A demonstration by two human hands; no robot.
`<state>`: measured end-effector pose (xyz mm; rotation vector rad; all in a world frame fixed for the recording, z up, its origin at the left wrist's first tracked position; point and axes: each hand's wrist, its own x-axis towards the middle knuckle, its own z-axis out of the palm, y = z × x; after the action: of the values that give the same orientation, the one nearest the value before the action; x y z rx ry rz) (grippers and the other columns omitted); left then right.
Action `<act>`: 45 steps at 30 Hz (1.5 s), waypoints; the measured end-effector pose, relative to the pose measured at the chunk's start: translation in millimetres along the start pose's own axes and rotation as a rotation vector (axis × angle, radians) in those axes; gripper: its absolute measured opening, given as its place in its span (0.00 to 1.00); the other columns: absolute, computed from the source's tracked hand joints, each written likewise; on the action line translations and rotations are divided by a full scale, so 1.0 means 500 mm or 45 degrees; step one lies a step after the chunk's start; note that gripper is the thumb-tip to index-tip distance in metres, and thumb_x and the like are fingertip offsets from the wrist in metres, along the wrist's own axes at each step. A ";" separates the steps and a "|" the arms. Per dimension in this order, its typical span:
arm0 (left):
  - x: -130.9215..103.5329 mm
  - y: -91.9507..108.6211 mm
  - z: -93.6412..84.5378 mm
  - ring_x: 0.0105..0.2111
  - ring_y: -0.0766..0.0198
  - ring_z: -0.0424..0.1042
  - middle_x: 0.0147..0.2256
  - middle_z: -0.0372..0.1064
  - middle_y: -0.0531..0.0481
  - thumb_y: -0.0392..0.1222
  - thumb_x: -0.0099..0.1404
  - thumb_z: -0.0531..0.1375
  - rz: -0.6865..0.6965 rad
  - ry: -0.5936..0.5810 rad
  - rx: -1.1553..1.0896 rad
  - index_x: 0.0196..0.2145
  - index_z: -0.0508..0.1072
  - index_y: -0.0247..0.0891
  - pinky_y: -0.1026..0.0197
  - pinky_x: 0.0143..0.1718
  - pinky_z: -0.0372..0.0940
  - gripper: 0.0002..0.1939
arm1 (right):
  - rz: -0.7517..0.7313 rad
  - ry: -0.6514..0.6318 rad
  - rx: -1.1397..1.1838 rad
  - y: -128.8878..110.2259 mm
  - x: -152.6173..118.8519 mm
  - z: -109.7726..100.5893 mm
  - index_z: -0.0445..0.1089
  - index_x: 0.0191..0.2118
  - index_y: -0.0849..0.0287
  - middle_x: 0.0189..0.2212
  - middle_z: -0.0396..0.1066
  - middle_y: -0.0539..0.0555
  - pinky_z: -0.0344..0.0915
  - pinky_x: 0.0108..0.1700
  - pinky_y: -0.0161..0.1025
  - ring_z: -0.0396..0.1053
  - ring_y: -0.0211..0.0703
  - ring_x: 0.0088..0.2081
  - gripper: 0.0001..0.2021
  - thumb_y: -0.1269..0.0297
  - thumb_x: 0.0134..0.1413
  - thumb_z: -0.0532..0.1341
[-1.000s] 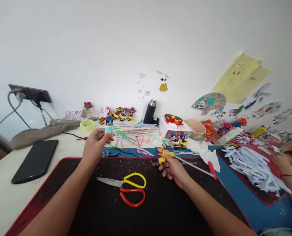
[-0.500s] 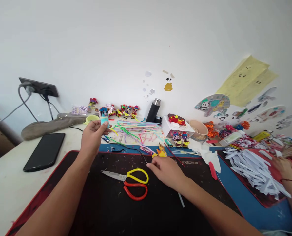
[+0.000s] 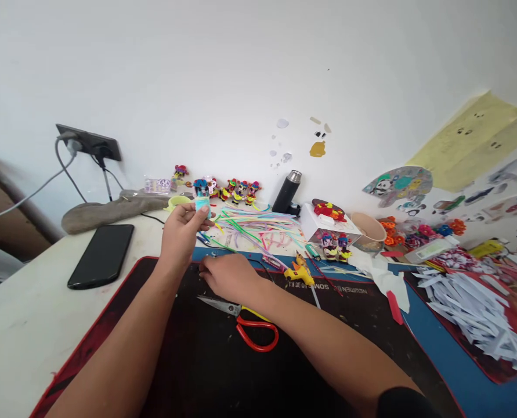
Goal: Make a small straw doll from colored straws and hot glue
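Note:
My left hand [image 3: 184, 229] pinches a small doll figure [image 3: 202, 203] upright, with a dark blue hat and a light blue body. My right hand [image 3: 230, 276] is low over the back edge of the black mat [image 3: 206, 371], its fingers bent together and pointing left. Whatever may be between its fingertips is too small or too dark to make out. Just in front of that hand lie scissors [image 3: 258, 346] with one red and one yellow handle, the yellow one partly under my right forearm. A yellow hot glue gun [image 3: 299, 275] rests on the mat to the right, a pale glue stick projecting from it.
Colourful strips [image 3: 258, 223] are scattered behind the mat. A black thermos [image 3: 286, 193], a white box [image 3: 323, 226] and finished figures [image 3: 241, 191] stand near the wall. A phone [image 3: 101, 255] lies left. Paper strips [image 3: 476, 313] are piled right, near another person's hand.
My right hand has left the glue gun area and moved left, towards my left hand. The glue gun now shows uncovered. My left hand still holds the figure; the camera view has shifted.

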<state>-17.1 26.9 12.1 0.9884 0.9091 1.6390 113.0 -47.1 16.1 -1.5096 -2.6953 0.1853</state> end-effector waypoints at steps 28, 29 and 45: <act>-0.004 -0.006 -0.002 0.28 0.61 0.78 0.29 0.78 0.51 0.55 0.55 0.74 -0.075 -0.071 0.106 0.38 0.72 0.38 0.62 0.30 0.67 0.23 | 0.163 0.124 0.318 0.027 0.003 0.032 0.77 0.47 0.55 0.35 0.81 0.53 0.56 0.34 0.39 0.77 0.47 0.38 0.08 0.61 0.68 0.63; -0.005 -0.008 -0.002 0.28 0.60 0.78 0.29 0.78 0.51 0.56 0.55 0.74 -0.103 -0.087 0.120 0.38 0.72 0.38 0.62 0.29 0.67 0.23 | 0.171 0.151 0.328 0.033 -0.008 0.027 0.77 0.47 0.55 0.34 0.81 0.52 0.54 0.33 0.39 0.76 0.47 0.37 0.08 0.61 0.67 0.63; -0.057 -0.012 0.033 0.29 0.61 0.77 0.30 0.76 0.51 0.53 0.49 0.79 -0.627 -0.636 0.117 0.35 0.75 0.39 0.63 0.30 0.72 0.24 | 0.415 0.328 0.678 0.128 -0.113 -0.019 0.77 0.42 0.56 0.25 0.71 0.46 0.50 0.31 0.36 0.65 0.37 0.26 0.03 0.66 0.64 0.65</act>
<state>5.4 2.6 7.6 1.0677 0.8029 0.8893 197.7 -61.5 18.2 -1.6352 -1.9738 0.6156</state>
